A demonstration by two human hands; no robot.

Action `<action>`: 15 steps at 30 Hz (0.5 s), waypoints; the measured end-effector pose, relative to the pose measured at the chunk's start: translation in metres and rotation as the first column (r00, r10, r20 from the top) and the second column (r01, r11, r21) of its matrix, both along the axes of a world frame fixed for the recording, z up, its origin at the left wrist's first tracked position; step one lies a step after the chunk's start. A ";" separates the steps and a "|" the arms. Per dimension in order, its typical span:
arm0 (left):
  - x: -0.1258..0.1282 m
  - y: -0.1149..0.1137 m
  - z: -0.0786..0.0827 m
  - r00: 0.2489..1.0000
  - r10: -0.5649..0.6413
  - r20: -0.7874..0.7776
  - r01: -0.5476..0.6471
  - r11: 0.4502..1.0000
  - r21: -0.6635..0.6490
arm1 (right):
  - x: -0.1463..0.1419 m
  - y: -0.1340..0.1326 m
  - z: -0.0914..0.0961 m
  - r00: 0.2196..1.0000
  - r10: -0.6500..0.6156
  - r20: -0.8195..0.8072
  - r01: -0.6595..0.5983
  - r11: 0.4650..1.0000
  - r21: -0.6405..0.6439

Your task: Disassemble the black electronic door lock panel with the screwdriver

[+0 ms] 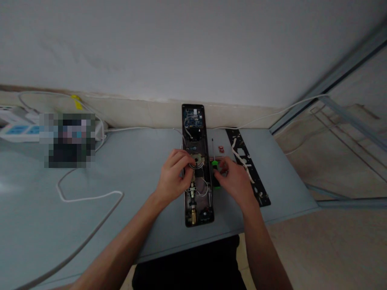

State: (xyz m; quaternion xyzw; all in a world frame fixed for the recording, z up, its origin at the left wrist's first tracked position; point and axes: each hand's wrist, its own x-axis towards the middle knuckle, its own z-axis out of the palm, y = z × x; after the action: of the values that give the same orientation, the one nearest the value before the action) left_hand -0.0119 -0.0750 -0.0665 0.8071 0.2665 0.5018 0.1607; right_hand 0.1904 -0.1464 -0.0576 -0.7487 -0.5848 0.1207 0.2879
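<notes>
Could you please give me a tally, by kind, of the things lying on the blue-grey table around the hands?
Opened lock body with exposed parts, under the left hand: 1
Black plate with cut-outs: 1
Green-handled screwdriver, at the right hand: 1
Small red part: 1
White power strip: 1
White cable loop on the table: 1
Total: 6

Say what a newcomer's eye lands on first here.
The long open lock body, insides bared, lies lengthways mid-table. The left hand rests on its round gear part; the right hand lies beside it at a green-handled screwdriver. A black plate lies to the right, a white cable loops at left.
</notes>
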 end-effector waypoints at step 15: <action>0.003 -0.007 0.010 0.988 -0.134 -0.071 0.133 0.991 -0.018 | 0.014 -0.004 0.030 0.995 -0.094 0.031 0.089 0.985 0.146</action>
State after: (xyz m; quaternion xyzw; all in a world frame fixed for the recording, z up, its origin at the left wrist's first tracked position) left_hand -0.0090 -0.0820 -0.0567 0.8395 0.2210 0.4588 0.1897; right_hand 0.2046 -0.1499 -0.0272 -0.7541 -0.5623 0.0507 0.3354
